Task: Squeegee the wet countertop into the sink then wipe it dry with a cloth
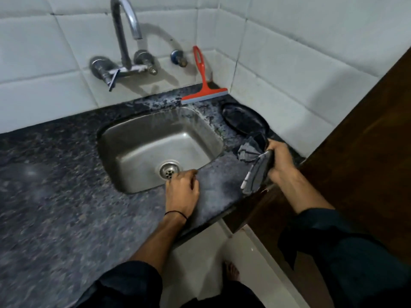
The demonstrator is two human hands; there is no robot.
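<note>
A red squeegee (203, 85) leans against the tiled wall behind the steel sink (133, 138), blade down on the wet, speckled dark countertop (55, 196). My right hand (279, 161) grips a crumpled grey cloth (253, 167) at the counter's right end, beside the sink's right rim. My left hand (182, 190) rests on the countertop at the sink's front rim, fingers bent, holding nothing. White foamy water lies on the stone behind and to the right of the sink.
A chrome wall tap (126, 36) arches over the sink. A black round plate (244, 118) sits in the back right corner. A dark wooden panel (355, 152) borders the counter on the right. My bare foot (231, 272) shows on the floor below.
</note>
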